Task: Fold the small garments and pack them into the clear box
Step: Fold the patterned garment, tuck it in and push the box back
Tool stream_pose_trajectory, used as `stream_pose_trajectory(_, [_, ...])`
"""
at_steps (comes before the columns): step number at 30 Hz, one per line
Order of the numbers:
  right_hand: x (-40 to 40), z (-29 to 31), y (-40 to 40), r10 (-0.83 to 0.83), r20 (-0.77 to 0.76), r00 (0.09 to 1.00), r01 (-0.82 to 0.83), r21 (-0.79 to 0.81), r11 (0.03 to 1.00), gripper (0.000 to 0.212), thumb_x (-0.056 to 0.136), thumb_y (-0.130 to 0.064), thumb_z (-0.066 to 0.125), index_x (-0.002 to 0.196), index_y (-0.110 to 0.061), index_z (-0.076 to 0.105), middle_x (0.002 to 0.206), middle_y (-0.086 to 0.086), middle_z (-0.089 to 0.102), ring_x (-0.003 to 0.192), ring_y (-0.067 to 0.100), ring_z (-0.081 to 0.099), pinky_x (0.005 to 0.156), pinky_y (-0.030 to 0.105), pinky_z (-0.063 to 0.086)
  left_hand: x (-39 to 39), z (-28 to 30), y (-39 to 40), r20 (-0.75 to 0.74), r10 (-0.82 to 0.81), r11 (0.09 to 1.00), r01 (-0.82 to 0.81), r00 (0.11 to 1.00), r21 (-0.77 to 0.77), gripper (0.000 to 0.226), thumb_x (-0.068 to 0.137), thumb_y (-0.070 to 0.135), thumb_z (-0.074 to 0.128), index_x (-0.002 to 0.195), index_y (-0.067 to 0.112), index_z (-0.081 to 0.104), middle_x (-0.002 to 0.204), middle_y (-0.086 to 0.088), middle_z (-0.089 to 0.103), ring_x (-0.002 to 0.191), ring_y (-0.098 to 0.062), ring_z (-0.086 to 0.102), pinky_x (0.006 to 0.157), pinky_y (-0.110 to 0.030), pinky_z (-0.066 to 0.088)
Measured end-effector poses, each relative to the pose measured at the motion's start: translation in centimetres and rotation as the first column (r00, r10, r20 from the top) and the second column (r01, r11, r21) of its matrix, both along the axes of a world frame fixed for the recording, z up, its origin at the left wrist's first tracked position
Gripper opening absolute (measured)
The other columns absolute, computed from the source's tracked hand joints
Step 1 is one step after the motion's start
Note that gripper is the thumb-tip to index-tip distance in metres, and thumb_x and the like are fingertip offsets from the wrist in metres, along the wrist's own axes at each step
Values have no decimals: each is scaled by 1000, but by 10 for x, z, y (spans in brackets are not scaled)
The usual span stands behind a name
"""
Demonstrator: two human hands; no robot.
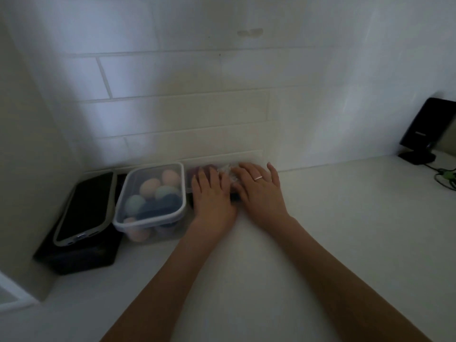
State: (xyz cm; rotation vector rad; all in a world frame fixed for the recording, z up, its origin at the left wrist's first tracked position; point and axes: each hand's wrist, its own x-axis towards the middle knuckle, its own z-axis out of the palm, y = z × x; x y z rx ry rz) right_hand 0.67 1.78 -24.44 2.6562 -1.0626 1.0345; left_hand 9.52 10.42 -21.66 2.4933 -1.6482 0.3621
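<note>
Dimly lit, both hands (237, 191) lie flat, fingers straight, on a white counter (320, 230) by a tiled wall (197, 107).

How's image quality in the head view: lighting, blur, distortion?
Head view: dim and underexposed, soft all over; wide-angle bends the wall tiles and stretches the forearms. Left hand and right hand lie flat, hiding most of what is under them; the rolled garments in the lidded clear box read only as blurry coloured blobs.
</note>
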Motion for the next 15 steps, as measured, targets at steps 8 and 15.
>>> stream_pose_trajectory(8, [-1, -3, -4, 51, 73, 996, -50, -18, 999, 39, 90, -41, 40, 119, -24, 60, 124, -1, 62, 117, 19, 54, 108, 36, 19, 2, -9, -4, 52, 22, 998, -18, 998, -64, 65, 70, 37, 62, 123, 3, 52, 133, -24, 51, 122, -46, 47, 106, -56, 33])
stream_pose_trajectory(15, [-10, 9, -8, 147, 158, 976, -169, 138, 976, 41, 85, -44, 48, 113, -21, 66, 122, 1, 66, 123, 17, 53, 109, 29, 18, -2, -2, 2, 18, -7, 999, 8, 1000, -35, 72, 76, 28, 54, 138, 1, 28, 150, -25, 25, 139, -42, 21, 117, -51, 6])
